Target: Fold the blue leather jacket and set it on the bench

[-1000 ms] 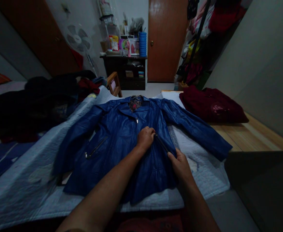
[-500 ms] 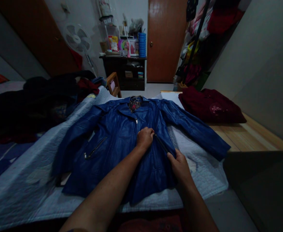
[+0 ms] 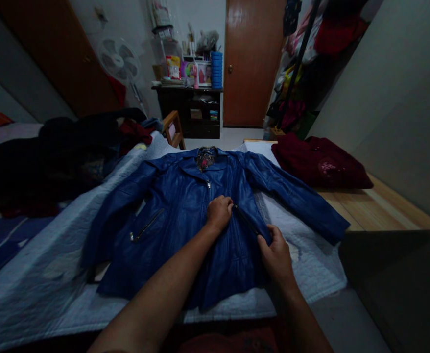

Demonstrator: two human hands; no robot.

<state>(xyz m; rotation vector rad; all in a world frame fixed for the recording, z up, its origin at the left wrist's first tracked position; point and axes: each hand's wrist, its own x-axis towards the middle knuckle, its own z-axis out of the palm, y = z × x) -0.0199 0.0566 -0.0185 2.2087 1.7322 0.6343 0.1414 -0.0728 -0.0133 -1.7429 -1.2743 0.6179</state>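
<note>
A blue leather jacket (image 3: 185,206) lies front up with its sleeves spread, its collar at the far end. My left hand (image 3: 219,212) is closed in a pinch on the jacket at the upper end of the right-side pocket zipper (image 3: 247,220). At that zipper's lower end, my right hand (image 3: 276,250) grips the jacket's side edge between thumb and fingers. The matching pocket zipper (image 3: 147,226) on the left side has a shiny metal pull. A front zipper pull (image 3: 208,185) shows below the collar. What lies under my fingertips is hidden.
Under the jacket is a pale quilted cover (image 3: 71,294). Folded maroon clothing (image 3: 321,162) rests on a wooden surface (image 3: 384,211) at right. Dark clothes (image 3: 79,142) are heaped at left. A wooden chair (image 3: 174,128), a fan (image 3: 118,60) and a dark cabinet (image 3: 187,110) stand beyond.
My right hand has shifted very slightly to the right, still gripping the jacket's side. The left hand keeps its pinch in almost the same place.
</note>
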